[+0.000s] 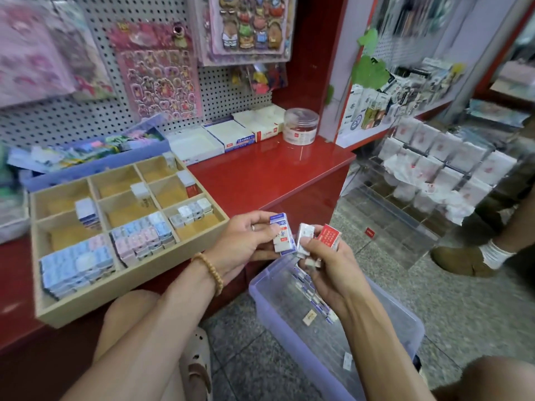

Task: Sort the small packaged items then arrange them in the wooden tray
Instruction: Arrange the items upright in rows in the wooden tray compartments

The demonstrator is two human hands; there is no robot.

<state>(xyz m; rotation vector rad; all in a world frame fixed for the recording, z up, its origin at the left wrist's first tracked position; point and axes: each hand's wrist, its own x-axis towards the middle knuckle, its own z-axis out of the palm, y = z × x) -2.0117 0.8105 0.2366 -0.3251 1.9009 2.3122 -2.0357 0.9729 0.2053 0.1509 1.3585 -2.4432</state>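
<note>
A wooden tray (199,243) with several compartments sits on the red shelf at the left, partly filled with rows of small blue, pink and white packets (139,240). My left hand (246,241) pinches a white and blue packet (282,234) in front of me. My right hand (327,264) grips a handful of small packets, a red one (328,235) and a silver one (305,233) on top. Both hands hover above a clear plastic bin (411,331) on the floor that holds loose packets (315,299).
The red shelf (266,172) carries white boxes (228,136), a clear round jar (299,125) and a purple box of items (95,157) behind the tray. Pegboard with sticker sheets rises behind. A wire rack of white packets (434,169) and another person's shoe (463,261) are at the right.
</note>
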